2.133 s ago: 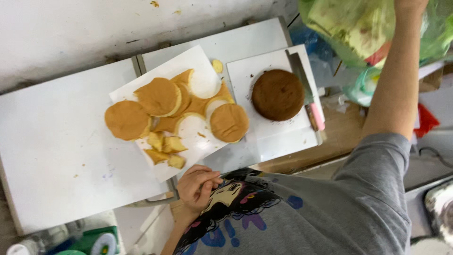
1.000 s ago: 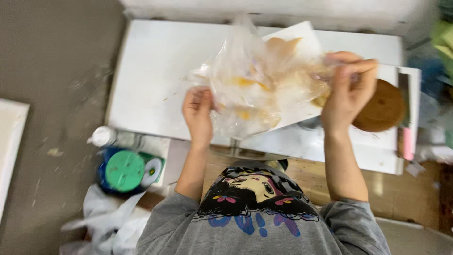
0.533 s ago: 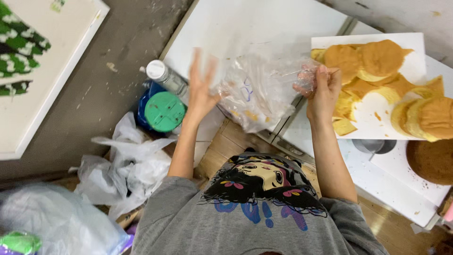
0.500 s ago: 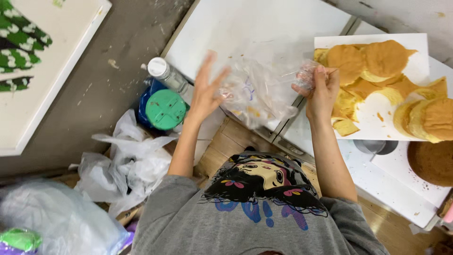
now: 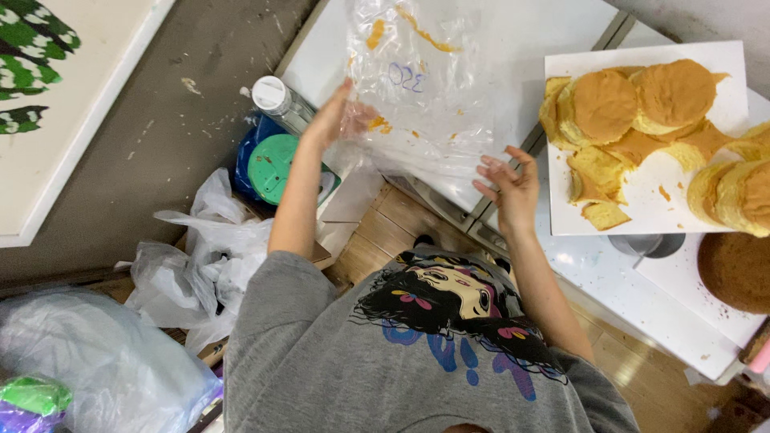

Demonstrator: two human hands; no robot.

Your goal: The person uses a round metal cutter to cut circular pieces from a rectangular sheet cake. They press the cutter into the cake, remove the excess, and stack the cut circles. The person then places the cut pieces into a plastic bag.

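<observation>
Head view, looking straight down. The fingers of the left hand [image 5: 341, 120] are extended and held close together, pressed flat against the left edge of a clear plastic bag [image 5: 421, 84]; they do not clamp it. The fingers of the right hand [image 5: 509, 188] are spread apart and slightly curled, just below the bag's lower right edge; whether they touch the film cannot be told. The bag is crumpled, smeared with yellow crumbs, and lies spread over the white worktop [image 5: 529, 36], between the two hands.

To the right of the right hand, a white board [image 5: 642, 212] carries round golden sponge layers [image 5: 601, 104] and cut-off trimmings [image 5: 601, 215]. Beyond its lower right corner sits a dark brown round cake [image 5: 738, 273], partly out of frame.

To the left of the left forearm, below the worktop edge, stand a container with a green lid [image 5: 277, 167] and a bottle with a white cap [image 5: 277, 98]. White plastic bags [image 5: 196, 265] lie on the floor beside the person's grey printed shirt [image 5: 385, 353].
</observation>
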